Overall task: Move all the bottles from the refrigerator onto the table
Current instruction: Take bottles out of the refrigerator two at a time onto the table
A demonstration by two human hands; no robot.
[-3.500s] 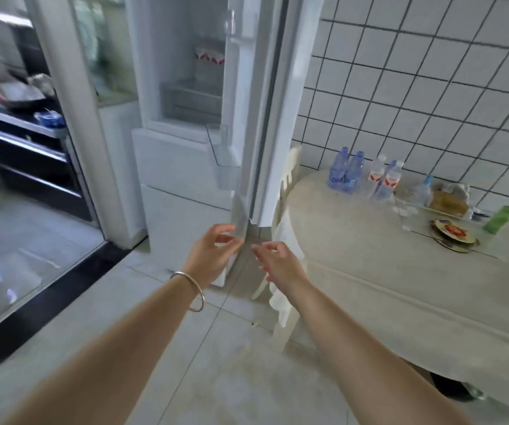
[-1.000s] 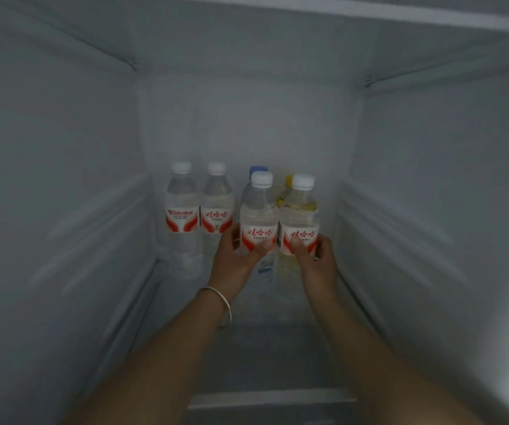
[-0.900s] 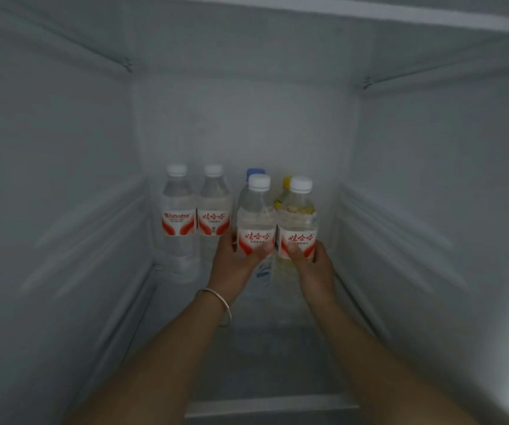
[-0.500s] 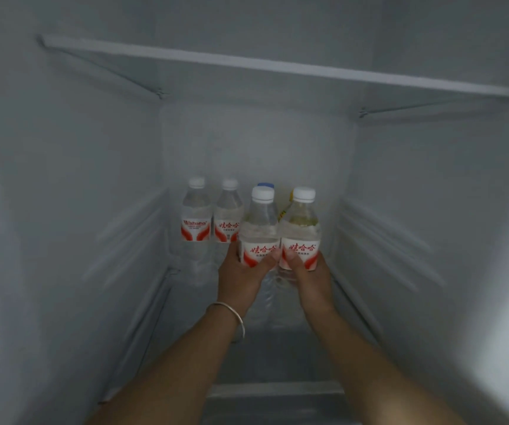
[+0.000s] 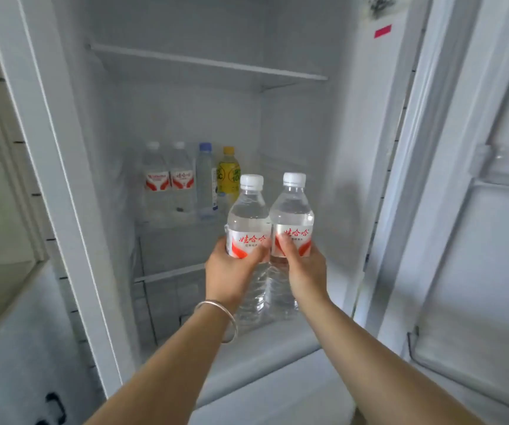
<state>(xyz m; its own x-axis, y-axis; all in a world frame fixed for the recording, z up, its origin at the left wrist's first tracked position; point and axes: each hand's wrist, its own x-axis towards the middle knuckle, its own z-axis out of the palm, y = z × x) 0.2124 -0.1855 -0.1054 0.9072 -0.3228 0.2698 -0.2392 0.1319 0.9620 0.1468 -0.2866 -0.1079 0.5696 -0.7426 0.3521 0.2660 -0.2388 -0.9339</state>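
Bottles: left hand [image 5: 231, 271] wraps one water bottle [image 5: 248, 228], right hand [image 5: 303, 271] another [image 5: 293, 225], upright, touching, at the refrigerator [image 5: 185, 118] mouth. Four more stand on the back shelf [image 5: 173, 222]. Advice: keep both vertical, grip firm at labels, clear the door [image 5: 477, 210] before turning.

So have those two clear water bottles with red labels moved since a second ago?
Yes. The two clear water bottles, one in each hand, have come forward, away from the four bottles standing at the back of the shelf.
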